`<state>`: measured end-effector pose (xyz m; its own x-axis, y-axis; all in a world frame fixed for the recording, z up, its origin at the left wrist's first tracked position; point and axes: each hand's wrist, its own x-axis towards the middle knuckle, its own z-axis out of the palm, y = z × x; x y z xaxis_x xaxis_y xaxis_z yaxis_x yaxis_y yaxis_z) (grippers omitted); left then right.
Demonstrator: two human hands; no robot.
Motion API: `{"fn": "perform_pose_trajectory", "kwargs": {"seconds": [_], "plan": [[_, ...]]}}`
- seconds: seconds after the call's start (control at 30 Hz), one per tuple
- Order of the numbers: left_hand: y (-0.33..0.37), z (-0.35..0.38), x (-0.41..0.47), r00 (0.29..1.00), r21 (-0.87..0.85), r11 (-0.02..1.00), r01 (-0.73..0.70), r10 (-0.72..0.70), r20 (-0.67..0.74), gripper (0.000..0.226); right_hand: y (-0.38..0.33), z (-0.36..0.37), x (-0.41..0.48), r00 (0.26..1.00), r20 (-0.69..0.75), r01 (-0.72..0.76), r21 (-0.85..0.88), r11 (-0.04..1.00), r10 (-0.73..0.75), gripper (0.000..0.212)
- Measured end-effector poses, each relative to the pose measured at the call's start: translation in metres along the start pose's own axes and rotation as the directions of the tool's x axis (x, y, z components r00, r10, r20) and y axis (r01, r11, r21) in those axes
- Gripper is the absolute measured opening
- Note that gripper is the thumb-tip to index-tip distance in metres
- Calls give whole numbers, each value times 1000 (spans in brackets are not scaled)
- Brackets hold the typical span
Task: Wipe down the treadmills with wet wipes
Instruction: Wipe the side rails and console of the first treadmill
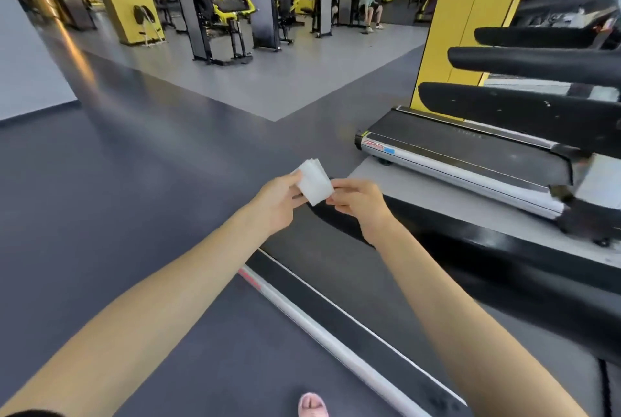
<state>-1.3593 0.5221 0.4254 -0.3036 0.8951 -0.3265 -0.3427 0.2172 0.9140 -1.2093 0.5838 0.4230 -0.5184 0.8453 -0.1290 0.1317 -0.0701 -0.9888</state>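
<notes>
Pinches a folded wet wipe at frame centre between left hand and right hand, just above the treadmill handrail stretching lower right, nearest the right hand.

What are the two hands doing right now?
Left hand: pinching the wipe.
Right hand: pinching the same wipe.

Weight machines across the gym floor smear into blur; the red label on the far treadmill is unreadable. A pink slipper (toe only) is cut by the bottom edge, and black handrails run off the right edge.
</notes>
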Motion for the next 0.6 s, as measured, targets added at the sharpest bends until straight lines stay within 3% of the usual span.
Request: {"fn": "perform_pose_trajectory", "kwargs": {"seconds": [0.27,0.47,0.6], "plan": [[71,-90,114,1000,5,1000,13,-13,-12,35,-30,79,149,999,-12,50,25,998,-50,18],[104,-178,179,997,-11,1000,0,-1,-81,28,-45,157,246,996,60,68,-146,987,-60,18],[125,-246,235,999,20,999,43,-43,7,33,-41,215,314,1000,-1,25,-184,983,-25,11]]}}
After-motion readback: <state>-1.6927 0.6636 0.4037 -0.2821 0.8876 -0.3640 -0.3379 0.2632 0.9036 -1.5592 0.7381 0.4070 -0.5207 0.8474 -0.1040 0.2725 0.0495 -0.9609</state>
